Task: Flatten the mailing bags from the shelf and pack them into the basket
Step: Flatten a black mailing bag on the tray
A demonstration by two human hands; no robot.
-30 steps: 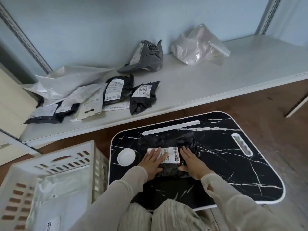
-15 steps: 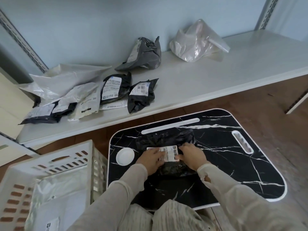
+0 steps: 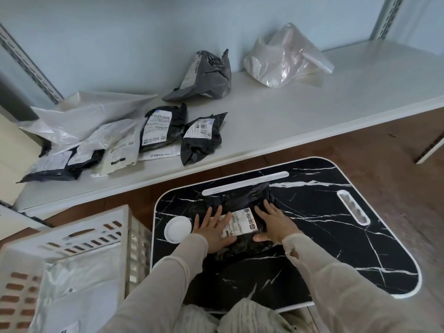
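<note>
I press my left hand (image 3: 212,230) and right hand (image 3: 274,224), fingers spread flat, on the black mailing bag (image 3: 242,207) to push air out. The basket (image 3: 101,239) waits just left of my left hand for packing.

Glossy black plastic mailing bag (image 3: 242,200), marble-look tray (image 3: 336,248).

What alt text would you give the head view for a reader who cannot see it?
Left hand and right hand press flat on a black mailing bag lying on a black marble-patterned lap desk. A white basket holding a pale bag stands to the left; more mailing bags lie on the white shelf beyond.
</note>
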